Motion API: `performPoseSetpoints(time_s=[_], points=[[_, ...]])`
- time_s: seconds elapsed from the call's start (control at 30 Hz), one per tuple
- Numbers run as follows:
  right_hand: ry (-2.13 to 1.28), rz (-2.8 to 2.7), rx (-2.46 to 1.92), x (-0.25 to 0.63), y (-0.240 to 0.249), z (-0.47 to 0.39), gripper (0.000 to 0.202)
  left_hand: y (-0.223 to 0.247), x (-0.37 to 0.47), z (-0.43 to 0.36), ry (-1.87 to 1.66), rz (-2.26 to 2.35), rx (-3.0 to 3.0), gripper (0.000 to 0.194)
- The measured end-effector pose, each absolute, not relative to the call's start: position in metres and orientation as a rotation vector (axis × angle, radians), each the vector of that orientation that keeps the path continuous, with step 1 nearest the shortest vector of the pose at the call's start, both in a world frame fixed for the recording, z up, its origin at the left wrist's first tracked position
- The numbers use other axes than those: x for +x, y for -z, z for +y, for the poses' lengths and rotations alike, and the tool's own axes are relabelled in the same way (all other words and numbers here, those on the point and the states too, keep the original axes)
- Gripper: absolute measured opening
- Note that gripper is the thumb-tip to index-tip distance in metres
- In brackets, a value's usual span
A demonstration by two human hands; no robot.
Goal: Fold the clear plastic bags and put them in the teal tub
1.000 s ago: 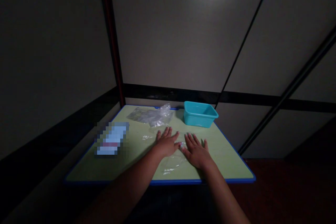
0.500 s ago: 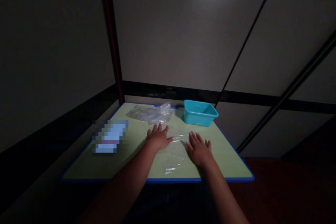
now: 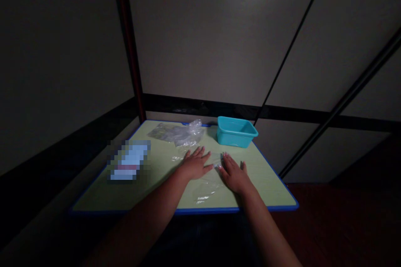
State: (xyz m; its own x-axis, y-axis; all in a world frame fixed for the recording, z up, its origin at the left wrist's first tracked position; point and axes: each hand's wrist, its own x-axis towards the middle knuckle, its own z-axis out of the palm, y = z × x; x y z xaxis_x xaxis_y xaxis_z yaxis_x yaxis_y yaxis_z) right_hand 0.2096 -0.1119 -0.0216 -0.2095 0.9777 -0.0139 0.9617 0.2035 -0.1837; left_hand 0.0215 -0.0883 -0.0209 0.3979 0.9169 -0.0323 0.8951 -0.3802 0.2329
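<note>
Film (image 3: 209,187) lies beneath left grip (image 3: 194,167) and right grip (image 3: 234,174), both spread flat.

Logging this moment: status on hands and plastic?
Left hand, right hand palm-down on clear plastic. Plastic creased, edges hard to see. Teal basin, crumpled bag beyond hands.

Left forearm (image 3: 163,200) and right forearm (image 3: 261,221): both bare for the whole visible length, smooth and rounded, thick toward the elbow end, tapering to slim wrists (image 3: 245,189). Left hand (image 3: 193,168) and right hand (image 3: 234,176): bare too, broad across the back, fingers (image 3: 231,162) slender and tapered. Fingernails (image 3: 224,155) catch some light. Lap (image 3: 200,238) probably in dark clothing, near black; too dim to be sure of cut or fabric.
</note>
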Motion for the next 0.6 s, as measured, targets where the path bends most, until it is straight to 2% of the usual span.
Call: performPoseSetpoints(time_s=[0.23,0.47,0.6], points=[[-0.252,-2.358,-1.900,0.209,0.022,-0.110,0.064,0.023,0.010,-0.077,-0.143,1.807,2.292,0.071],[-0.275,-2.392,-1.878,0.211,0.024,-0.108,0.062,0.025,-0.002,-0.066,-0.160,1.873,2.277,0.068],[-0.288,-2.396,-1.872,0.209,0.021,-0.110,0.071,0.025,-0.004,-0.067,-0.133,1.980,2.179,0.074]])
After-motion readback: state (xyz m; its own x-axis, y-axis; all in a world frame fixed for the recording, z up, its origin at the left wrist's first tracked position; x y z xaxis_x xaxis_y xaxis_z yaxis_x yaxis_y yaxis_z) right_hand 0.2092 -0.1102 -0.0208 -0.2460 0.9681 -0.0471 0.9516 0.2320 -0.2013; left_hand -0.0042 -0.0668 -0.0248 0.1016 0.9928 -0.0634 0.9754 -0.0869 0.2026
